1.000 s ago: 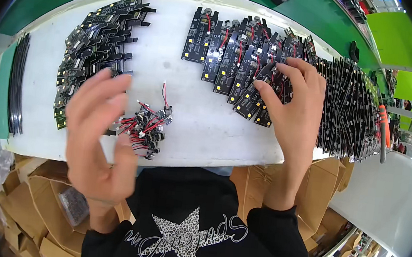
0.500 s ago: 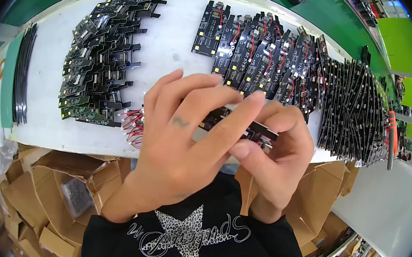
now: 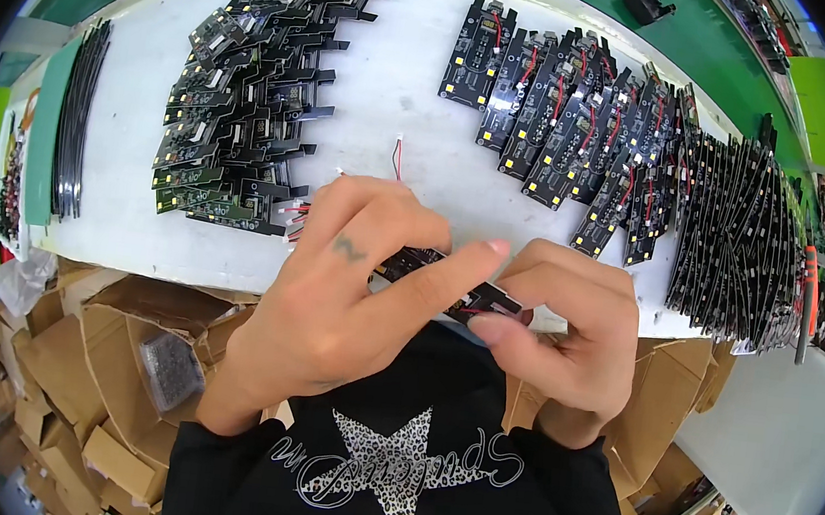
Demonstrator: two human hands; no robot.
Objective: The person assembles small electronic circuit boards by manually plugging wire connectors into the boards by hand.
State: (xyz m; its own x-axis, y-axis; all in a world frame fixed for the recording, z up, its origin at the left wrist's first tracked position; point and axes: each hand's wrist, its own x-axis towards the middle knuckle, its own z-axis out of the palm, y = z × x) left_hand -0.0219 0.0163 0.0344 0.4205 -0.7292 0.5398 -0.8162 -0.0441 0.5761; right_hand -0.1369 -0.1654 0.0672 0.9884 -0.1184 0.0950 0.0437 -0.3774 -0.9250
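Observation:
A black circuit board [image 3: 478, 302] is held low in front of my chest, over the table's near edge. My left hand [image 3: 339, 290] wraps over it from the left, its index finger stretched along the top, hiding much of the board. At the board's right end, my right hand [image 3: 581, 326] pinches it between thumb and bent fingers. A thin red and black wire [image 3: 399, 156] with a small white plug sticks up beyond my left knuckles. More red and black wires [image 3: 297, 213] show just left of that hand, partly covered.
Overlapping boards [image 3: 247, 109] lie at left on the white table [image 3: 401, 75]. Boards with red wires [image 3: 557, 122] spread at right, beside a dense stack of boards [image 3: 737, 231] and an orange-handled tool [image 3: 808, 289]. Cardboard boxes [image 3: 102, 346] stand below the near edge.
Both hands and the board have come lower, nearer my chest. The wire with the white plug now shows beyond my left hand. The table's contents have shifted rightward and slightly up in view.

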